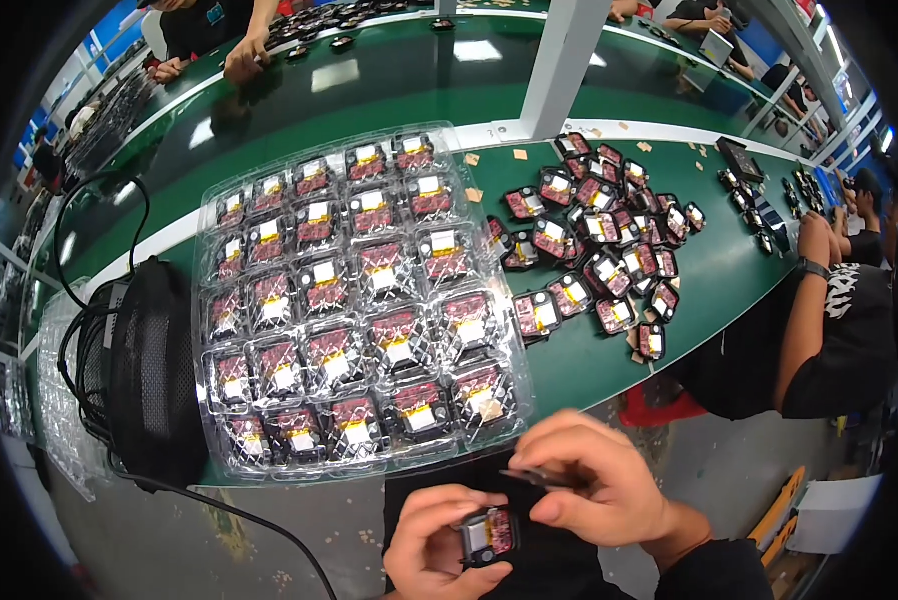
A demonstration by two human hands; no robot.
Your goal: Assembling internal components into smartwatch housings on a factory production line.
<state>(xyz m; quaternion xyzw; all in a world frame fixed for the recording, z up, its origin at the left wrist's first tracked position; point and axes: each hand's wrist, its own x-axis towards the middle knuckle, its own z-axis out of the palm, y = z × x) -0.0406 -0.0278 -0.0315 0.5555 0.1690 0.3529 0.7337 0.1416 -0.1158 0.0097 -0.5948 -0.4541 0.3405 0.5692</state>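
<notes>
Below the bench edge, my left hand (424, 540) is wrapped round a small black device housing (489, 537). Its open face shows a reddish circuit board and a silvery block. Just to the right and slightly higher, my right hand (609, 485) pinches a thin dark flat piece (541, 478), seen nearly edge-on; its kind cannot be made out. The two hands are close but apart. Beyond them on the green bench lies a clear plastic tray (209, 350), its pockets holding rows of similar open housings with red boards and white blocks.
A loose pile of similar housings (599, 230) covers the bench right of the tray. A black mesh-sided bag (154, 370) with cables stands at the left. A white post (564, 70) rises behind. A co-worker (819, 330) sits at the right; others work across the green line.
</notes>
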